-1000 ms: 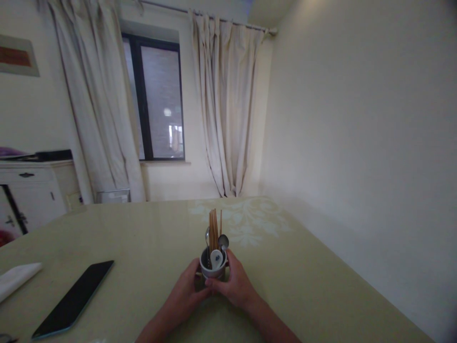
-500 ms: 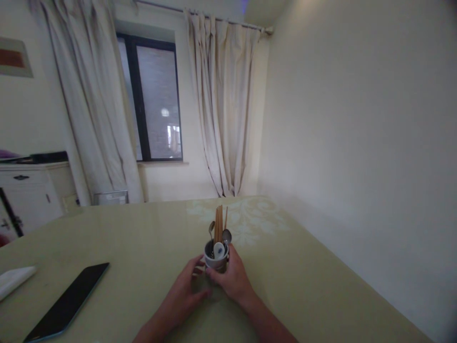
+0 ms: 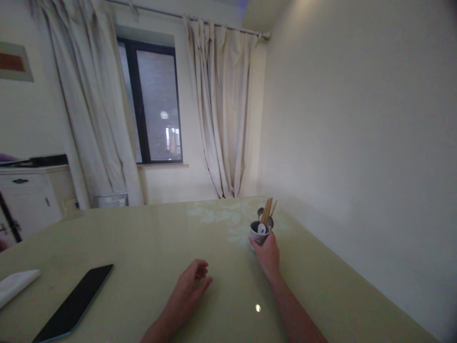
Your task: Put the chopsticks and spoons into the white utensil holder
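My right hand (image 3: pixel 267 252) is wrapped round a small grey utensil cup (image 3: pixel 257 236) toward the table's right side. Wooden chopsticks (image 3: pixel 267 209) stand up out of the cup. Beside them are two metal spoons, one at the left (image 3: pixel 260 211) and one at the right (image 3: pixel 270 222), and a white spoon (image 3: pixel 262 229) with a blue mark at the front. Whether the cup's base touches the table cannot be made out. My left hand (image 3: pixel 191 285) is apart from the cup, over the middle of the table, fingers loosely curved with a gap to the thumb and nothing held.
A dark flat tablet-like device (image 3: pixel 76 300) lies on the pale green tabletop (image 3: pixel 143 243) at the left, with a white object (image 3: pixel 16 285) beyond it. A wall (image 3: pixel 357 157) runs along the table's right edge. Curtains and a window are behind the far edge.
The cup with its utensils has moved right and farther away in my right hand. My left hand has come off the cup and stays near the middle.
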A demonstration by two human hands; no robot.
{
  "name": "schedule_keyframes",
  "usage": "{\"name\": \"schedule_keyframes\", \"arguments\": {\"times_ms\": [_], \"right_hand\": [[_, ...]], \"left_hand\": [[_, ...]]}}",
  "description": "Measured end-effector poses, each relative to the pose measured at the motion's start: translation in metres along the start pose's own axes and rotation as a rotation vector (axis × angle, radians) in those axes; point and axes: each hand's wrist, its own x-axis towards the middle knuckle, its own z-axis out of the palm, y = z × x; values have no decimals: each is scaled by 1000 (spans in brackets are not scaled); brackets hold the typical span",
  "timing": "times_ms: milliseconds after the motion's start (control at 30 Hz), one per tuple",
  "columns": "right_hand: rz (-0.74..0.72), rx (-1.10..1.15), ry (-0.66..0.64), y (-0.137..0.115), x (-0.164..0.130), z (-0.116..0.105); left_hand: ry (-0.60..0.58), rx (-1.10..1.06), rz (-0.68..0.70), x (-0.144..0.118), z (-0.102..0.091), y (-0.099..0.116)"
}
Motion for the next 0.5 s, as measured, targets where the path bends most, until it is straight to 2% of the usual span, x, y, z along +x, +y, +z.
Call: {"name": "schedule_keyframes", "arguments": {"times_ms": [100, 267, 367, 500], "right_hand": [[17, -80, 12, 9, 7, -1], [0, -82, 52, 17, 9, 2], [-4, -53, 82, 19, 10, 2], [-26, -27, 253, 11, 9, -4]], "left_hand": [[-78, 97, 5, 0, 0, 4], [-156, 180, 49, 0, 3, 5], [-116, 207, -1, 1, 5, 7], [-56, 329, -15, 1, 5, 10]]}}
